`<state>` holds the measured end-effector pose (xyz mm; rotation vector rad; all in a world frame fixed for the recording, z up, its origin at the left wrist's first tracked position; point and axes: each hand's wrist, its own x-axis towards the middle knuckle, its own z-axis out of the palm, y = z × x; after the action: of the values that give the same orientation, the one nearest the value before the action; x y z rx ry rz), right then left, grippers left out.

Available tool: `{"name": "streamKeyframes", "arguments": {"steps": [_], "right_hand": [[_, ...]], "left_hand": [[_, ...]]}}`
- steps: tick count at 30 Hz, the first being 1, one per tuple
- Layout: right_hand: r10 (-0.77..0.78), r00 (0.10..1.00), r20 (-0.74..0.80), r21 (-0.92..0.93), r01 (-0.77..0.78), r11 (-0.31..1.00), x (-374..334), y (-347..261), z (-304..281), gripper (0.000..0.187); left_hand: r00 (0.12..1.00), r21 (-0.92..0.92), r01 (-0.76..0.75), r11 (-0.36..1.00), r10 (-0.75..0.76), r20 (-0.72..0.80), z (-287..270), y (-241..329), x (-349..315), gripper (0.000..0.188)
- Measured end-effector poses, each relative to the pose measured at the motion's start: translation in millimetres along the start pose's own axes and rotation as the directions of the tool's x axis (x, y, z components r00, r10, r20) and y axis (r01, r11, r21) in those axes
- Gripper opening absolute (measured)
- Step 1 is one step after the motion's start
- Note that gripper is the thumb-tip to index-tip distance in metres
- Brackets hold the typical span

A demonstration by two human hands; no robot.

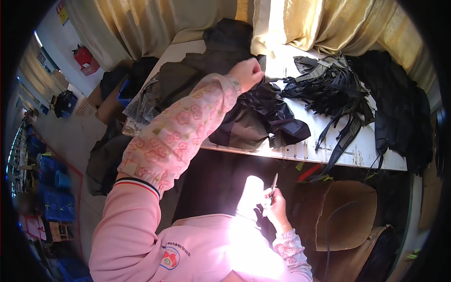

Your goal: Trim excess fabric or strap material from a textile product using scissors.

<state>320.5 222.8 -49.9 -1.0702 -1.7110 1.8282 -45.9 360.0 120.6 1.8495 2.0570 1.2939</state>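
Note:
Stretched out over the table, my left hand (246, 75) is closed in a fist or pinch. What it grips, if anything, is hidden, though black fabric (246, 124) lies right around and below it in a crumpled heap. Low in front of my body, my right hand (277, 211) is wrapped around small scissors (275, 182), their pointed metal tip facing up. To the right of my left hand, a tangled bundle of black and grey straps (329, 89) rests on the white table (300, 151). Some straps hang over the front edge.
Dark fabric (399, 108) drapes over the table's right end. Under the table stands an open cardboard box (350, 214). Gold curtains (324, 23) hang behind, and clear plastic bags (143, 103) lie at the left end. Blue crates (58, 204) stand far left.

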Motion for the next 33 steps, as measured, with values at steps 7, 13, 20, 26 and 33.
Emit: {"name": "streamKeyframes", "arguments": {"steps": [7,13,20,26,33], "right_hand": [[-0.496,0.815,-0.299,-0.072,0.499,0.864,30,-39,-14,0.025],[-0.701,0.548,-0.457,-0.249,0.678,0.692,37,-53,-39,0.028],[-0.675,0.485,-0.556,-0.300,0.640,0.707,23,-54,-71,0.019],[-0.533,0.648,-0.545,-0.144,0.554,0.820,20,-86,-70,0.019],[-0.418,0.908,-0.012,-0.093,0.415,0.905,50,-63,-7,0.015]], "left_hand": [[0.955,-0.885,-0.239,0.400,-0.066,-0.288,-171,65,0,0.022],[0.977,-0.977,-0.179,0.112,0.133,-0.164,-220,98,-133,0.038],[0.815,-0.979,0.173,-0.109,-0.542,0.205,-152,25,-361,0.039],[0.204,-0.720,0.673,-0.170,-0.893,0.401,-99,-16,-538,0.031],[0.768,-0.074,0.526,0.847,-0.511,-0.386,-109,-8,-457,0.016]]}}
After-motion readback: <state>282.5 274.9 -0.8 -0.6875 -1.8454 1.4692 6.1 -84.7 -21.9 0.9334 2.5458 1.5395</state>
